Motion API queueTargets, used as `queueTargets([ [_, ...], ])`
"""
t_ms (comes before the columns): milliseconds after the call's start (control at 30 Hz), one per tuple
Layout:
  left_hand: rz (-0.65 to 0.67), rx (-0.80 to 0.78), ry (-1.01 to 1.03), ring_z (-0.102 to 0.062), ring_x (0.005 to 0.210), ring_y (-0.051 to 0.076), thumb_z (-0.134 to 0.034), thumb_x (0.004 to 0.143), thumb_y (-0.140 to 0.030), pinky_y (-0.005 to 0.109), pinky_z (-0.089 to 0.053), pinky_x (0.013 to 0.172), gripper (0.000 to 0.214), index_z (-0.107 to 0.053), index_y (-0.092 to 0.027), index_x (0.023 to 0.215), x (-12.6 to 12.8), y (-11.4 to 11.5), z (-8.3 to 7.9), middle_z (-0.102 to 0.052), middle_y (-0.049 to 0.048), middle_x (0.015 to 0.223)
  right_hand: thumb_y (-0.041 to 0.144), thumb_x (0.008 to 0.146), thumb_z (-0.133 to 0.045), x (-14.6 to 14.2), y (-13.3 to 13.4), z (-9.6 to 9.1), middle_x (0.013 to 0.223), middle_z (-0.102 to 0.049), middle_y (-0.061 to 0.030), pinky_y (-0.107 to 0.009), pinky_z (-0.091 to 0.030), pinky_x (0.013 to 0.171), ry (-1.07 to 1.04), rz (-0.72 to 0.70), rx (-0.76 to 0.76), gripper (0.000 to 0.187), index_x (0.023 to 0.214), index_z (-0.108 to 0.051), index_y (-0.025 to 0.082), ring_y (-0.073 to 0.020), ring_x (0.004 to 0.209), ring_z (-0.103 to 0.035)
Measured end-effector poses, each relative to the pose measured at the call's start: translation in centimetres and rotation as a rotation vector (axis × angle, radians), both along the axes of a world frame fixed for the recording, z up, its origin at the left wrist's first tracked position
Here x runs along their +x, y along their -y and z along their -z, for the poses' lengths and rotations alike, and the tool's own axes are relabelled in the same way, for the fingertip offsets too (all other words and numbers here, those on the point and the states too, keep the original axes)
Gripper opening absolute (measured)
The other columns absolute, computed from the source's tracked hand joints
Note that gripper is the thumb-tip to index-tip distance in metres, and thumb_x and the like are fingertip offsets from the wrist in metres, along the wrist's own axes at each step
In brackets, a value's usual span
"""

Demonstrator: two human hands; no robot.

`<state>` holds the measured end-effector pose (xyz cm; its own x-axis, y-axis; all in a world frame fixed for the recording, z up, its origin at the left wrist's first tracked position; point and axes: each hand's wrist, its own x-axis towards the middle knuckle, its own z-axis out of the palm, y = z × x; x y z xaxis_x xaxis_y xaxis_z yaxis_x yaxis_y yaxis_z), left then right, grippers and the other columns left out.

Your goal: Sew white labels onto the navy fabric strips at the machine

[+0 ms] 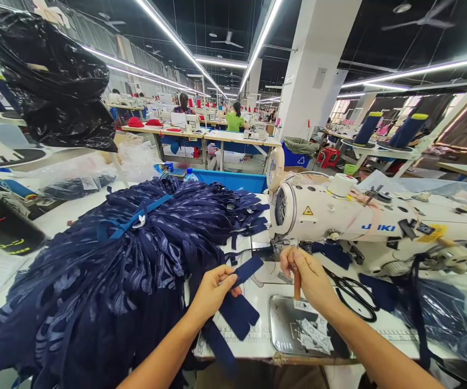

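My left hand [213, 292] pinches a navy fabric strip [246, 270] between thumb and fingers, just right of a big heap of navy patterned fabric pieces [128, 259]. A second navy strip [237, 313] lies under it on the white table. My right hand [308, 275] is closed round a small brown wooden-handled tool [297, 285], close to the needle area of the white JUKI sewing machine [371, 221]. Black scissors [353, 294] lie just right of that hand.
A metal tray [282, 329] with small labels sits at the table's front edge. Plastic-wrapped navy fabric [452, 319] lies at right. A black plastic bag [55, 81] hangs upper left. Other workers sit at far sewing tables [201, 135].
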<state>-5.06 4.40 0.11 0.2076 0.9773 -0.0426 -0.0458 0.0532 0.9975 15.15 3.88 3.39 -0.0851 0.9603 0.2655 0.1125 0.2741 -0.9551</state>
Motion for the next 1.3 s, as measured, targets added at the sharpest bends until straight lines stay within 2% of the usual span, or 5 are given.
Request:
queueTargets([
  [300,-0.130,-0.039,0.080,-0.059,0.053,0.014,-0.065,0.061,-0.036,0.021,-0.043,0.050,0.025,-0.058,-0.014,0.070,0.7,0.6,-0.3,-0.063,0.0005,0.055,0.045,0.078,-0.043,-3.3,0.2,2.0,0.049,-0.035,0.0069,-0.020,-0.026,0.043,0.099,-0.111,-0.210,0.032,0.062,-0.042,0.018,-0.0066,0.044,-0.030],
  [733,-0.234,0.167,-0.062,-0.052,0.054,0.011,-0.060,0.066,-0.033,0.019,-0.040,0.054,0.018,-0.058,-0.016,0.061,0.7,0.7,-0.3,-0.058,-0.0021,0.056,0.038,0.077,-0.048,-5.0,0.9,1.7,0.075,-0.046,-0.0015,-0.023,-0.037,0.055,0.052,-0.179,0.089,0.029,0.058,-0.047,0.017,-0.0099,0.062,-0.045],
  [933,-0.382,0.260,-0.150,-0.044,0.048,0.008,-0.059,0.065,-0.031,0.018,-0.035,0.048,0.016,-0.057,-0.016,0.060,0.2,0.8,-0.4,-0.050,-0.0050,0.051,0.049,0.073,-0.051,-5.7,2.2,1.1,0.045,-0.034,0.0096,-0.015,-0.018,0.033,-0.258,-0.327,-0.464,0.037,0.057,-0.036,0.018,-0.0021,0.035,-0.023],
  [1033,-0.468,0.221,-0.069,-0.048,0.053,0.009,-0.057,0.068,-0.032,0.018,-0.037,0.052,0.017,-0.055,-0.016,0.062,-0.4,0.5,-0.4,-0.051,-0.0046,0.054,0.045,0.072,-0.052,-5.7,3.9,1.3,0.039,-0.035,0.0097,-0.013,-0.021,0.033,-0.103,-0.547,-0.702,0.035,0.054,-0.039,0.018,-0.0019,0.032,-0.026],
  [1300,-0.566,0.113,0.183,-0.053,0.056,0.010,-0.063,0.062,-0.034,0.019,-0.042,0.059,0.021,-0.056,-0.015,0.062,-0.5,-0.7,-0.3,-0.056,-0.0037,0.055,0.032,0.070,-0.054,-5.4,5.9,0.9,0.042,-0.040,0.0091,-0.015,-0.020,0.031,0.227,-0.777,-0.676,0.021,0.056,-0.047,0.018,-0.0025,0.033,-0.028],
])
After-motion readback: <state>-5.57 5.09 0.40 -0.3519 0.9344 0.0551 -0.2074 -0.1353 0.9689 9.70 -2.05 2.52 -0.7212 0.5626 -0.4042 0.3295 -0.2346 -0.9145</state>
